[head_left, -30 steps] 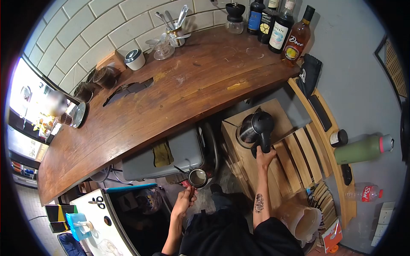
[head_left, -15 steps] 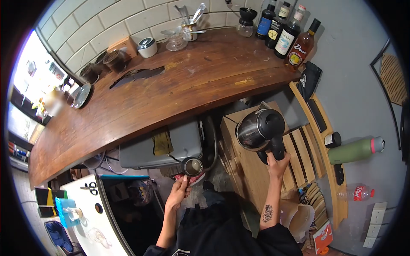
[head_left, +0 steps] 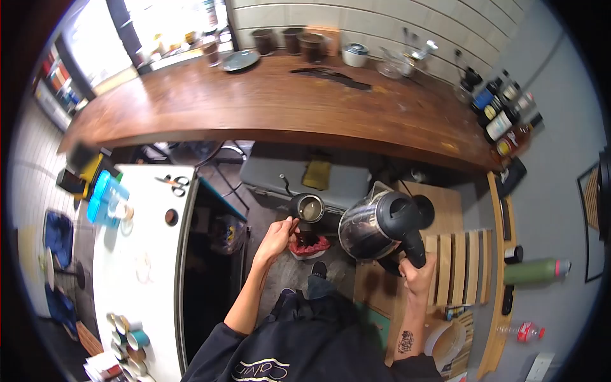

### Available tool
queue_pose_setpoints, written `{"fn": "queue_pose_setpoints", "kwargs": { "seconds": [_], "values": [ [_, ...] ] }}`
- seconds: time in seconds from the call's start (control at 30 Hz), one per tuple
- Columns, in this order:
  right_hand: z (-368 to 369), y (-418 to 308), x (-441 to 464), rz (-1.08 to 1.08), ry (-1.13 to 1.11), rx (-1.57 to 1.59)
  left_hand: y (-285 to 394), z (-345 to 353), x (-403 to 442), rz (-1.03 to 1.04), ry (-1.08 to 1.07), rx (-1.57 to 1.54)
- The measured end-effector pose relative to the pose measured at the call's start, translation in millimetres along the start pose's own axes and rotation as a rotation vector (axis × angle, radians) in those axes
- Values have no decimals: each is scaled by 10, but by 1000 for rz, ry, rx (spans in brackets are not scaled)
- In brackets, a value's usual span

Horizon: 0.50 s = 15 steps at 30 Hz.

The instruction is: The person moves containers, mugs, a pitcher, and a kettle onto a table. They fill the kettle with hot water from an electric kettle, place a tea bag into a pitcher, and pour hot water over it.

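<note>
My left hand [head_left: 277,238] is closed round the handle of a small gooseneck kettle [head_left: 311,209]. Its top is uncovered, and its thin curved spout points away to the upper left. On the other side, my right hand [head_left: 417,275] grips the black handle of a larger electric kettle [head_left: 364,228] with a dark, shiny body and a black lid. The two kettles are held close together but apart, the electric one to the right. Whether either holds water I cannot tell.
A wooden counter [head_left: 267,118] spans the far side, with bottles [head_left: 503,124] at its right end. Below it stands a grey case [head_left: 273,169] with a yellowish cloth. A white-topped fridge [head_left: 143,248] is to my left, a slatted wooden rack [head_left: 455,267] to my right.
My view has swung left, so more of the white top and window shows. The electric kettle has come closer to the gooseneck kettle. Both hands keep their grip.
</note>
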State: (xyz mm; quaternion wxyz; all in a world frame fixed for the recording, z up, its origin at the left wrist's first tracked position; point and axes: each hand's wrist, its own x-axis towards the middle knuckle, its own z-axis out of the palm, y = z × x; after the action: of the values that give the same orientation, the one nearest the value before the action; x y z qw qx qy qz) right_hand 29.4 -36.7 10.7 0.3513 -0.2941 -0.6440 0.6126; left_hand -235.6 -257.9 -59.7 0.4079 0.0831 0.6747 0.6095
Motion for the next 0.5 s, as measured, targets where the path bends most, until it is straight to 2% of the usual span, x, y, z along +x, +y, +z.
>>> {"fn": "queue_pose_setpoints", "kwargs": {
  "seconds": [0.1, 0.17, 0.3, 0.43, 0.5],
  "values": [
    [369, -99, -130, -35, -206, -28, 82, -315, -213, 35, 25, -25],
    [629, -140, -209, 94, -277, -56, 156, -467, -376, 34, 88, -62],
    [1032, -35, -306, 43, -506, -156, -181, -902, -526, 83, 144, -43],
    [1460, 3, -416, 160, -640, -156, -306, -1207, -773, 127, 235, 178],
    [1637, -22, -440, 134, -707, -198, -462, -1316, -826, 148, 311, 209]
  ]
}}
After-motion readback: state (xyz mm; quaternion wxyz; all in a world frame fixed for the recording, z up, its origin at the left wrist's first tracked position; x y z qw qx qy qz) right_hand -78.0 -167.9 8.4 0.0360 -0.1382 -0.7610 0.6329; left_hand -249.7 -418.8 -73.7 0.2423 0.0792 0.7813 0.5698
